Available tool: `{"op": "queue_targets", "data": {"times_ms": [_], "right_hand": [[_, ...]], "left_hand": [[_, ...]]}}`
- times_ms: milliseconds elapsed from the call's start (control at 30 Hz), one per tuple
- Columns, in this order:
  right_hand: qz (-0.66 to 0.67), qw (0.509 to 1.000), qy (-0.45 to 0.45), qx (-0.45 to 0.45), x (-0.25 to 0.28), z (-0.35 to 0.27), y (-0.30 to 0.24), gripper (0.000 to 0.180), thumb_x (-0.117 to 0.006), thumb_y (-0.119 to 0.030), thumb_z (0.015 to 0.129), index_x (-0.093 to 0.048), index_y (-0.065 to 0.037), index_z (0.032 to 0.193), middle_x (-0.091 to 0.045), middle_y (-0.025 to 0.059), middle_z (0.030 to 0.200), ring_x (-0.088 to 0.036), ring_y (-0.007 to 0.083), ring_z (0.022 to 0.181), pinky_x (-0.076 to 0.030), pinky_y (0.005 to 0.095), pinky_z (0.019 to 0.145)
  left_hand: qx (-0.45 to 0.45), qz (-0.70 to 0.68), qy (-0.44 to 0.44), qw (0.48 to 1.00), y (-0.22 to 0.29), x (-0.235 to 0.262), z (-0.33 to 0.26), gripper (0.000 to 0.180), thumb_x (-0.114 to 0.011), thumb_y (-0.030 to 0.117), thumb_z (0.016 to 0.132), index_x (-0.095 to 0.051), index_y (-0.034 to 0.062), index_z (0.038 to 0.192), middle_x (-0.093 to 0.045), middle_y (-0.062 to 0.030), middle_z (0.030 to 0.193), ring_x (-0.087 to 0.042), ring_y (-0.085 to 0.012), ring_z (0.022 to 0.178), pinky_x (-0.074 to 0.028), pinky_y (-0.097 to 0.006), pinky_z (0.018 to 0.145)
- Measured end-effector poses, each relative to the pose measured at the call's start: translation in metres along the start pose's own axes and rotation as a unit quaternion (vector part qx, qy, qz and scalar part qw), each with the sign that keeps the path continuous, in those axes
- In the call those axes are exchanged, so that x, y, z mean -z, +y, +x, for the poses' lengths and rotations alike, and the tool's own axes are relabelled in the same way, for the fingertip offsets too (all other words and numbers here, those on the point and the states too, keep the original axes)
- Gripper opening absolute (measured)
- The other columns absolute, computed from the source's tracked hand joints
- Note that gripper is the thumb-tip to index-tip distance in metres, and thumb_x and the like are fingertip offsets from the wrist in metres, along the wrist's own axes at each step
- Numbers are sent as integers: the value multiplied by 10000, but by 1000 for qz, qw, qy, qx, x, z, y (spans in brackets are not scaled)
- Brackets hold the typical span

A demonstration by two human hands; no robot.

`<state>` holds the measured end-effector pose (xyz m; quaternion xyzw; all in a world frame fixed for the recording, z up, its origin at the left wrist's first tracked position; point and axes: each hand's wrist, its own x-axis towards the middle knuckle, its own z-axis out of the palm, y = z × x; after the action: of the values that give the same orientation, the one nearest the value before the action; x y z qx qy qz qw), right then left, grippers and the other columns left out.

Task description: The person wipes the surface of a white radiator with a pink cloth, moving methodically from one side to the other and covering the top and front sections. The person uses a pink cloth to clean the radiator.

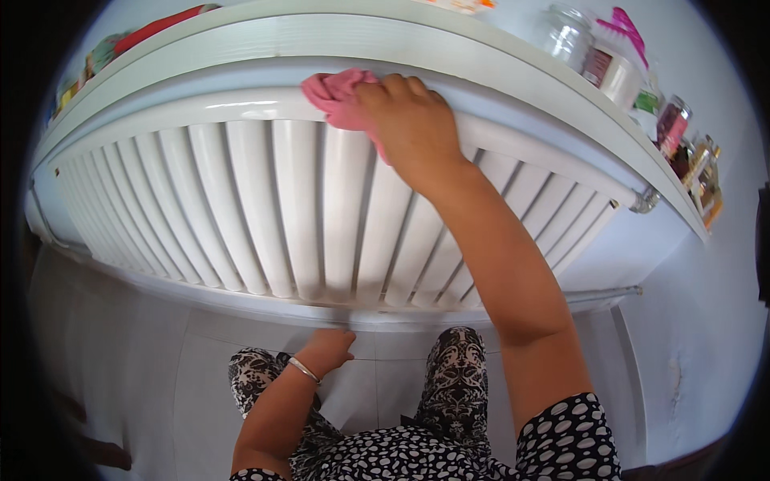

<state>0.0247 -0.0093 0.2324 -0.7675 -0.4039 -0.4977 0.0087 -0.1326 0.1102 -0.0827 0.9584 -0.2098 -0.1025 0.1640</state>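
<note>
My right hand presses a crumpled pink cloth against the top pipe of a white radiator. Its fingers are closed over the cloth, and part of the cloth hangs below the palm. My left hand, with a silver bracelet at the wrist, hangs low over my left knee, in front of the radiator's foot. Its fingers are curled in, and nothing shows in them.
A white shelf juts out just above the radiator. On its right stand a clear jar, a white tub and several bottles. Something red lies at its left. A metal pipe runs low at the right, above grey floor tiles.
</note>
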Motion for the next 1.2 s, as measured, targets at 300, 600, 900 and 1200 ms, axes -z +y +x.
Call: {"op": "queue_targets", "data": {"times_ms": [300, 600, 900, 1200], "right_hand": [[-35, 991, 1, -129, 81, -110, 137, 376, -674, -80, 714, -637, -130, 1085, -637, 101, 970, -587, 319, 907, -492, 397, 774], [-80, 938, -93, -323, 147, -212, 291, 355, -677, -125, 749, -599, -80, 1092, -645, 180, 1015, -599, 383, 950, -478, 454, 787], [-80, 942, -101, -309, 152, -211, 285, 362, -673, -54, 743, -598, -52, 1098, -641, 176, 1026, -609, 364, 947, -483, 404, 806], [7, 995, -38, -91, 92, -108, 142, 409, -682, 11, 685, -618, -77, 1080, -626, 132, 1028, -595, 334, 932, -493, 387, 806]], "left_hand": [[23, 67, -47, 996, 7, 0, -2, 436, -694, 335, 788, -582, 134, 1159, -645, -109, 1019, -630, -309, 926, -502, -423, 777], [18, 116, -69, 991, 12, -2, -2, 423, -684, 362, 794, -581, 135, 1136, -633, -102, 972, -638, -309, 875, -506, -421, 758], [20, 84, -85, 993, 12, -4, -2, 403, -685, 349, 790, -590, 120, 1108, -638, -96, 983, -634, -313, 894, -506, -428, 756], [5, 22, -80, 997, 27, 11, -2, 364, -675, 334, 812, -578, 104, 1077, -644, -97, 986, -636, -322, 907, -509, -451, 731]]}}
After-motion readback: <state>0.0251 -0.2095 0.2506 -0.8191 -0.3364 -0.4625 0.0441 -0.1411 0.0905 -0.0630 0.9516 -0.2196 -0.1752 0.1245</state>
